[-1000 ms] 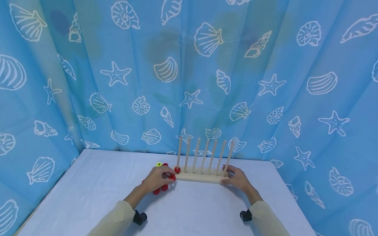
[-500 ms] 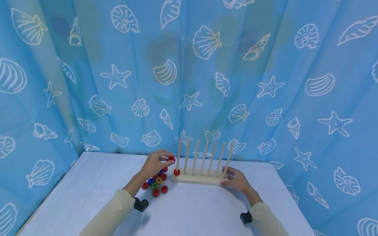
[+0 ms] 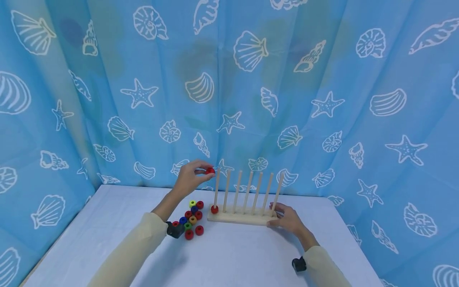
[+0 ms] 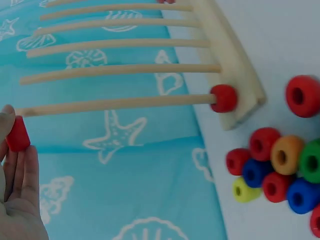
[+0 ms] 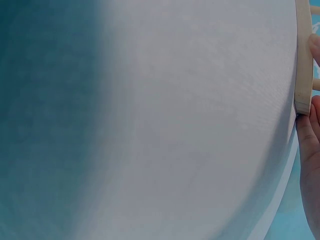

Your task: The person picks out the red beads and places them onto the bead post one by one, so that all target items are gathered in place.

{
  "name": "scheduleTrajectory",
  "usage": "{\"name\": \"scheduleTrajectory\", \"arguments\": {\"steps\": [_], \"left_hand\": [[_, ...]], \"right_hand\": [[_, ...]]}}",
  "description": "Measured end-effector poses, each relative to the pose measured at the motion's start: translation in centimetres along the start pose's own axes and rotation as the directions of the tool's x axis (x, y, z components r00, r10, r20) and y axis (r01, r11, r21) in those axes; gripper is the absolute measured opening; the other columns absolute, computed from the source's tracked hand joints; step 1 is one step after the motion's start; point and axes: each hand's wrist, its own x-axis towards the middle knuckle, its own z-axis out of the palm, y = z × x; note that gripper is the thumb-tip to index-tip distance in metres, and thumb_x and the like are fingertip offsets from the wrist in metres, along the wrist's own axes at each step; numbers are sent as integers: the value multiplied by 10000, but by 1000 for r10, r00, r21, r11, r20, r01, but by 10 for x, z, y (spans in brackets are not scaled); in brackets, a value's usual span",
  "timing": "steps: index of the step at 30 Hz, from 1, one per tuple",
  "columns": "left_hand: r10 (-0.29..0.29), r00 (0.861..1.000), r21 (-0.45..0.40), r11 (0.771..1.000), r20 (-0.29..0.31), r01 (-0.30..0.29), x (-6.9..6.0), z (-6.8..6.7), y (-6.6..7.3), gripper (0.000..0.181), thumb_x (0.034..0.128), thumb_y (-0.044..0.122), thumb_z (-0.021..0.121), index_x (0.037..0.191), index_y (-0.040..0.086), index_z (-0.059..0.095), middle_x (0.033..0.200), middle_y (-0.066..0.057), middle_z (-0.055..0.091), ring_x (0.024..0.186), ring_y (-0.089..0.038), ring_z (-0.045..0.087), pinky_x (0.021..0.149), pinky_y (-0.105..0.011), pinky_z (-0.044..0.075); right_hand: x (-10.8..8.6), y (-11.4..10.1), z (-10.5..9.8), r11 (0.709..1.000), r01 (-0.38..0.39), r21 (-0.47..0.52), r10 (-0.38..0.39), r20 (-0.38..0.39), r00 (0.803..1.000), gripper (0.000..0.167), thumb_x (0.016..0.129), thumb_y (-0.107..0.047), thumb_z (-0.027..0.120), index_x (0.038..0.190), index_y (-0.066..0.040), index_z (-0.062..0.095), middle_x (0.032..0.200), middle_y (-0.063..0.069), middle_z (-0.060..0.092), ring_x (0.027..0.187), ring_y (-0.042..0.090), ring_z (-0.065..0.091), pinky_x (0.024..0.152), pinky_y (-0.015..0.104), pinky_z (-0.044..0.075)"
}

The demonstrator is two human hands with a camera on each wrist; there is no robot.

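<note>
My left hand point(image 3: 190, 178) pinches a red bead point(image 3: 210, 170) between thumb and fingers, close beside the top of the leftmost peg point(image 3: 216, 185). In the left wrist view that red bead point(image 4: 18, 135) sits just off the peg's tip. The wooden peg rack point(image 3: 238, 217) has a row of several upright pegs. One red bead point(image 3: 214, 209) sits at the bottom of the leftmost peg. At the rack's right end my right hand point(image 3: 289, 220) grips the base, thumb at the front and fingers behind. The right wrist view shows only part of this hand point(image 5: 311, 165).
Left of the rack lies a loose group of beads: several red ones point(image 3: 199, 230), blue ones point(image 3: 183, 221), an orange bead point(image 3: 193, 220), a green bead point(image 3: 187, 226) and a yellow bead point(image 3: 192, 204). A shell-patterned blue curtain point(image 3: 229, 99) hangs behind the white table point(image 3: 244, 255).
My left hand has picked a red bead from the group and lifted it up to the height of the leftmost peg's top. The right hand has stayed on the rack.
</note>
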Motion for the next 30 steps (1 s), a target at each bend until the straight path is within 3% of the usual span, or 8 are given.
{"name": "scheduleTrajectory", "arguments": {"steps": [11, 18, 30], "left_hand": [[60, 998, 14, 998, -30, -60, 14, 0, 13, 294, 828, 164, 782, 1082, 45, 698, 1065, -55, 669, 965, -199, 663, 843, -380, 563], [13, 1000, -34, 999, -10, -14, 18, 5, 21, 347, 823, 149, 788, 1114, 2, 669, 1076, -105, 674, 978, -282, 675, 859, -465, 548], [-23, 1000, -15, 1000, 14, 23, 21, 7, 25, 321, 819, 148, 792, 1087, 8, 682, 1043, -74, 689, 946, -202, 678, 846, -412, 560]], "right_hand": [[-3, 1, -2, 1000, -1, 2, 1, 9, 1000, 799, 679, -165, 888, 1388, -73, 529, 1364, 152, 555, 1279, 384, 487, 1001, 468, 443], [-1, 1, -2, 1000, 9, 7, -9, 12, 1000, 782, 690, -144, 881, 1384, -63, 530, 1355, 159, 560, 1273, 387, 494, 991, 454, 453], [-2, 1, -3, 1000, 0, 15, 0, 11, 1000, 780, 691, -124, 876, 1387, -71, 527, 1361, 158, 555, 1278, 377, 491, 1001, 444, 446]]}}
